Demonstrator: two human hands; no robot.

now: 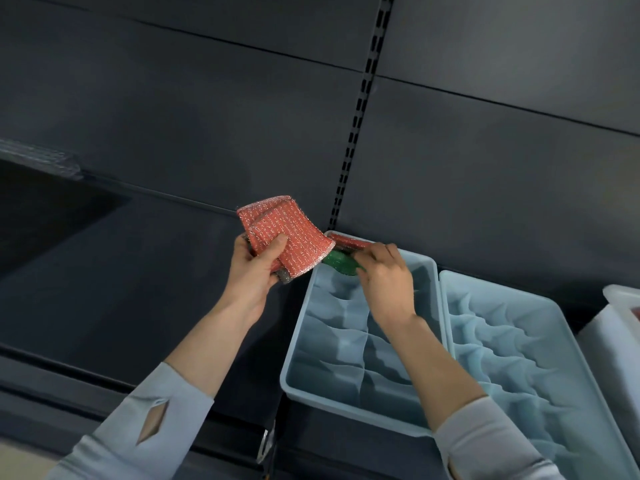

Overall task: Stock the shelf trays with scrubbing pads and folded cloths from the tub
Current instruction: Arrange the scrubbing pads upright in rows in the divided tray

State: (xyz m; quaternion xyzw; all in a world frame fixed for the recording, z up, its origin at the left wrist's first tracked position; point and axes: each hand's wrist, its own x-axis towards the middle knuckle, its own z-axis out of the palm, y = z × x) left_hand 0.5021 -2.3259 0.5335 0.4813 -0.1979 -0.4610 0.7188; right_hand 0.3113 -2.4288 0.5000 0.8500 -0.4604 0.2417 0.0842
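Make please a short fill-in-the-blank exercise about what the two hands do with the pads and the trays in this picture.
1. The left hand holds a stack of red pads in the air, to the ____ of the trays.
2. The right hand puts a ____ pad into the far corner of the left tray.
3. The right tray holds ____ pads.

Missing words: left; green; no

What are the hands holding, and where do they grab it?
The left hand grips red scrubbing pads by their lower ends. The right hand pinches a green pad by its edge.
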